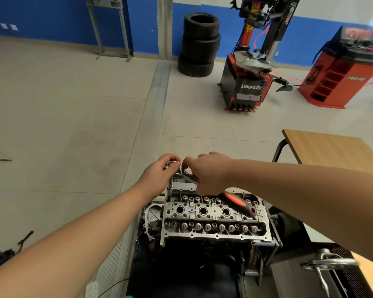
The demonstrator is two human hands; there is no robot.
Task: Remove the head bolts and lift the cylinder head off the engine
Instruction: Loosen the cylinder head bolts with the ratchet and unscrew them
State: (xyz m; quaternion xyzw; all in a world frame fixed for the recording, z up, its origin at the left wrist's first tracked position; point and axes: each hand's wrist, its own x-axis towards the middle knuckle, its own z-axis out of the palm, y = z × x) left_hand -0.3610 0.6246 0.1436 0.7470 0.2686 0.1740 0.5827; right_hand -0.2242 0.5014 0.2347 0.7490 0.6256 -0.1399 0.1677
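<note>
The bare aluminium cylinder head point(213, 214) sits on the engine, with valve springs in two rows and three round plug wells along its middle. A ratchet point(239, 202) with a red and black handle stands on a long steel extension point(170, 190) that drops into the head's far left corner. My left hand point(159, 173) grips the ratchet's chrome head from the left. My right hand point(207, 171) curls its fingers round the metal shank just right of that head. The socket's tip and the bolt under it are hidden in the hole.
A wooden table point(332, 147) stands to the right. Stacked tyres point(199, 45), a red tyre changer point(248, 82) and a red wheel balancer point(340, 78) line the far wall. A chrome crank handle point(327, 263) sticks out at lower right.
</note>
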